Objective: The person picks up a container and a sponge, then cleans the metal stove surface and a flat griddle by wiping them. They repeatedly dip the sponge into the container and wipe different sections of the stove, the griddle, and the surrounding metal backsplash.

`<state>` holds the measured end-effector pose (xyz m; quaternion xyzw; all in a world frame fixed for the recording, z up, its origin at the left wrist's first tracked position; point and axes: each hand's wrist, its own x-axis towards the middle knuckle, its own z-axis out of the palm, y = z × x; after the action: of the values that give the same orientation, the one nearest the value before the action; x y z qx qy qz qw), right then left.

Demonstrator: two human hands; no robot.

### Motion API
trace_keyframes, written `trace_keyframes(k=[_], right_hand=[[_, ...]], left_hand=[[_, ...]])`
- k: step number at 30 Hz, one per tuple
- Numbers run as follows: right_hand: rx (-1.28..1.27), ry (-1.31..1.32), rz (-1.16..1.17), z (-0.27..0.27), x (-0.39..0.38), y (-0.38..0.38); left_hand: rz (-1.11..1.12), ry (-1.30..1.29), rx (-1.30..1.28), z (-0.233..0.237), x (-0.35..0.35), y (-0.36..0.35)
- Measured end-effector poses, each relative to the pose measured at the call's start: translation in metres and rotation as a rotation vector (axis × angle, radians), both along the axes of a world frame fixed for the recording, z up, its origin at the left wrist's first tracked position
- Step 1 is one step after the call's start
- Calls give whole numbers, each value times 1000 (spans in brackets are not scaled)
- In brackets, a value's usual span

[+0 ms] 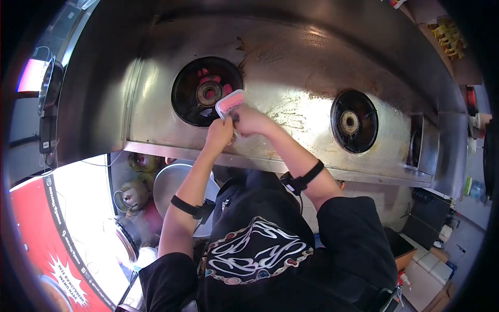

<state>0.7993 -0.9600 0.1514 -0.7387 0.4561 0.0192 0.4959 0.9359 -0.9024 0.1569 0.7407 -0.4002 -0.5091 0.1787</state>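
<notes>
My left hand (221, 133) is closed around the lower edge of a pale-rimmed, round-cornered object with a pink face, like a shallow plastic container (232, 99). It is held tilted over the front right edge of the left burner (192, 104). My right hand (251, 120) lies against the container's right side, fingers curled and slightly blurred. A small dark patch shows at its fingertips; I cannot make out what it is. Several pink-red patches show inside the left burner, around its central ring.
A second burner (354, 122) sits to the right in the stained steel stove top (291, 67). Below the stove's front edge at left are a large pale basin (174, 182) and several pots (134, 195). A red printed sign (39, 234) stands at far left.
</notes>
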Motion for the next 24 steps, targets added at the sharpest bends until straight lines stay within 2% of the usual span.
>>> trace_keyframes(k=[1, 3, 5, 7, 9, 11, 12, 13, 14, 15, 16, 17, 19, 21, 23, 24], right_hand=[[255, -155, -222, 30, -12, -5], [545, -434, -350, 41, -39, -26], [603, -422, -484, 46, -66, -52], [555, -609, -705, 8, -89, -75], [207, -540, -971, -40, -101, -90], [-770, -36, -651, -78, -112, -82], [-664, 91, -625, -98, -113, -76], [-718, 110, -418, -132, -115, -71], [-862, 286, -214, -116, -98, -48], [-858, 293, -73, -128, -90, -35], [-846, 300, 113, -123, -84, -32], [-839, 232, 174, -126, -82, -38], [-873, 289, 139, -137, -80, -82], [-871, 477, -106, -140, -65, -144], [-938, 506, -414, -146, -42, -202], [-956, 503, -408, -153, -25, -229]], left_hand=[[25, 27, -3, -1, -1, -1], [41, 55, -1, -7, 3, -1], [66, 76, 0, -9, 9, -1], [75, 76, -14, -10, 18, 4], [106, 67, -5, -5, 26, 11], [144, 62, -6, -5, 36, 20], [130, 16, -47, -9, 44, 29], [113, -30, -90, -13, 52, 39], [129, -47, -96, -17, 59, 50], [149, -60, -110, -20, 64, 59], [200, -23, -41, 0, 67, 62], [250, 20, 30, 24, 68, 68], [301, -43, -3, 23, 77, 86], [173, -186, -247, 5, 87, 110], [323, -209, -52, -11, 93, 120], [334, -202, -65, -18, 95, 123]])
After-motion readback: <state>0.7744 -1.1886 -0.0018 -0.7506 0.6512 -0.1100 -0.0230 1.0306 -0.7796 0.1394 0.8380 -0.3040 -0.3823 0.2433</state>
